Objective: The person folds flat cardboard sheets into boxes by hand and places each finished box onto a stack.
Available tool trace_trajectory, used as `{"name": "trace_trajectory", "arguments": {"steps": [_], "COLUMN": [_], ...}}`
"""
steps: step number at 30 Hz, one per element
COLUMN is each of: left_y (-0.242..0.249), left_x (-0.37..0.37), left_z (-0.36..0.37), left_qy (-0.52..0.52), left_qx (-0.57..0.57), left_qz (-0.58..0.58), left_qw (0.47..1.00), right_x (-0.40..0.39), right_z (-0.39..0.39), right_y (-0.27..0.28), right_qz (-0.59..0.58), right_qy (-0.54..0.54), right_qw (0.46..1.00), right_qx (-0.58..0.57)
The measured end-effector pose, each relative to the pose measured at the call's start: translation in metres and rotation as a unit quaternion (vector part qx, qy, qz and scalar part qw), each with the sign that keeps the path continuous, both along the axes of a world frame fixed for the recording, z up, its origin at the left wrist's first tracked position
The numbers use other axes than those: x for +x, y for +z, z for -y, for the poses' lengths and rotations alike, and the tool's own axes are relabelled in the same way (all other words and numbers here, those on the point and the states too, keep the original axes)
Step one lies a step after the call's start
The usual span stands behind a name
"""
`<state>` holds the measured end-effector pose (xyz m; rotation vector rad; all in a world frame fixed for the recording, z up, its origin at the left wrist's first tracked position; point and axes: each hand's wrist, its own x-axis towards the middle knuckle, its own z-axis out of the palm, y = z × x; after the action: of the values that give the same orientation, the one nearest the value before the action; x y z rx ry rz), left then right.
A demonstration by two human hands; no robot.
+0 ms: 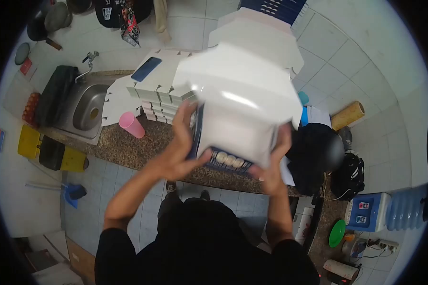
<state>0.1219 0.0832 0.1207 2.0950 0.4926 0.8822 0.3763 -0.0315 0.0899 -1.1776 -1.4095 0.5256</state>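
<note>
Between my two hands is a cardboard box (238,130), white inside and dark blue with pale round prints on its front wall. Its walls stand up and its white lid flap extends away from me, partly merging to the eye with the white sheets behind. My left hand (178,147) grips the left wall, thumb at the front corner. On the opposite side my right hand (273,164) holds the right wall and front corner, slightly blurred. Behind the box lie flat white box blanks (257,42). Left of it is a stack of folded cardboard (161,97) with a phone (146,69) on top.
A pink cup (131,125) stands on the granite counter (128,154), left of my left hand. Farther left is a steel sink (88,111). To the right are a black bag or cloth (314,152), a cardboard roll (348,115) and a water dispenser (368,211).
</note>
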Motion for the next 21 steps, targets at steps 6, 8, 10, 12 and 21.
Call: {"name": "trace_trajectory", "arguments": {"steps": [6, 8, 10, 12, 21], "left_y": [0.097, 0.119, 0.113, 0.095, 0.096], "left_x": [0.082, 0.097, 0.109, 0.118, 0.111], "left_z": [-0.104, -0.128, -0.154, -0.171, -0.177], "left_qy": [-0.08, -0.092, -0.086, -0.077, -0.051], "left_qx": [-0.112, -0.27, -0.307, -0.29, -0.327], "left_qz": [0.128, 0.159, 0.042, 0.025, -0.042], "left_qw": [0.982, 0.945, 0.947, 0.953, 0.943], "right_x": [0.068, 0.08, 0.093, 0.11, 0.124], "right_z": [-0.097, -0.118, -0.133, -0.147, -0.153], "right_y": [0.142, 0.16, 0.154, 0.133, 0.131], "right_qz": [-0.344, -0.233, -0.21, -0.168, -0.15], "right_qy": [0.071, -0.012, -0.026, -0.043, 0.052], "right_qw": [0.936, 0.97, 0.973, 0.978, 0.96], "right_qx": [0.022, -0.071, -0.087, -0.116, -0.229]}}
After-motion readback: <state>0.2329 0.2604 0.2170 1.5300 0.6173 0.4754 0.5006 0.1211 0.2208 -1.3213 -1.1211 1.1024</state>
